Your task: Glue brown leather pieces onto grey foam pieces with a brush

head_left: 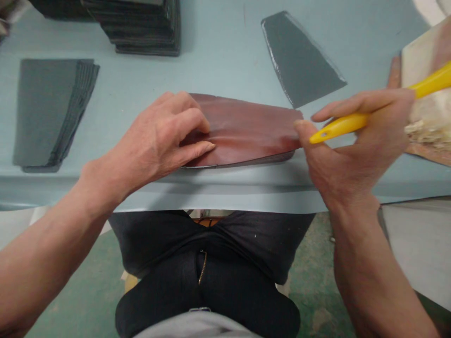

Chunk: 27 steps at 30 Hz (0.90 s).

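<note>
A reddish-brown leather piece lies flat near the front edge of the pale blue table. My left hand rests on its left end, fingers curled and pressing it down. My right hand is at the piece's right end, the thumb touching its edge, fingers closed round the yellow handle of a brush. The handle runs up to the right, and its bristle end lies by a board smeared with pale glue.
A single dark grey cut piece lies behind the leather. A fanned stack of grey pieces sits at the left, and taller dark stacks stand at the back. My dark-trousered lap shows below the table edge.
</note>
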Each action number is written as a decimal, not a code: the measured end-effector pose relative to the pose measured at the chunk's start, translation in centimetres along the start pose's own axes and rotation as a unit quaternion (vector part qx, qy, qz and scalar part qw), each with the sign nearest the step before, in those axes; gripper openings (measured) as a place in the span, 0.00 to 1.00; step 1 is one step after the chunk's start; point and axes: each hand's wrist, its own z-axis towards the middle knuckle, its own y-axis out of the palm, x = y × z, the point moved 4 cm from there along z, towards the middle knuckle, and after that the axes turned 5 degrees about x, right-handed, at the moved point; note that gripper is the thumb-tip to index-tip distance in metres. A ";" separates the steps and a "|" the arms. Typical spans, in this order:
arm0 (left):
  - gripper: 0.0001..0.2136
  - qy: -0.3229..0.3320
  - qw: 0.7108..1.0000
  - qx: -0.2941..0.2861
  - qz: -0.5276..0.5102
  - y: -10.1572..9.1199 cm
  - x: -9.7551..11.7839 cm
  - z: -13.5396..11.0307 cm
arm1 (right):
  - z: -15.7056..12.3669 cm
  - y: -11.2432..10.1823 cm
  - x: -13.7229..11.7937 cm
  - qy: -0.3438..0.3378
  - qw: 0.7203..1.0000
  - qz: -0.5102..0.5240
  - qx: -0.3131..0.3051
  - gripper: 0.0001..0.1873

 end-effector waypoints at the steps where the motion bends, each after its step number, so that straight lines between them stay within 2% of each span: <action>1: 0.09 0.000 1.000 0.003 -0.002 0.0 0.0 0.0 | 0.3 0.3 -0.5 -0.010 0.999 0.013 -0.046 0.18; 5: 0.09 -0.006 1.000 0.008 -0.013 0.1 -0.1 0.0 | 1.1 2.7 -1.5 0.028 0.972 0.048 -0.229 0.21; 8: 0.09 -0.003 1.000 0.008 -0.001 0.2 -0.1 -0.1 | 1.8 4.3 -1.2 0.074 0.955 0.059 -0.282 0.28; 11: 0.10 0.005 1.000 0.010 0.019 0.3 -0.1 -0.2 | 2.3 4.9 -0.9 0.095 0.950 0.067 -0.289 0.30; 19: 0.11 -0.002 1.000 0.007 0.025 0.4 -0.3 -0.2 | 2.1 5.0 -1.3 0.072 0.951 0.038 -0.298 0.26; 27: 0.11 0.015 0.999 0.007 0.046 0.2 -0.1 -0.4 | 1.9 5.1 -1.2 0.081 0.951 0.045 -0.297 0.28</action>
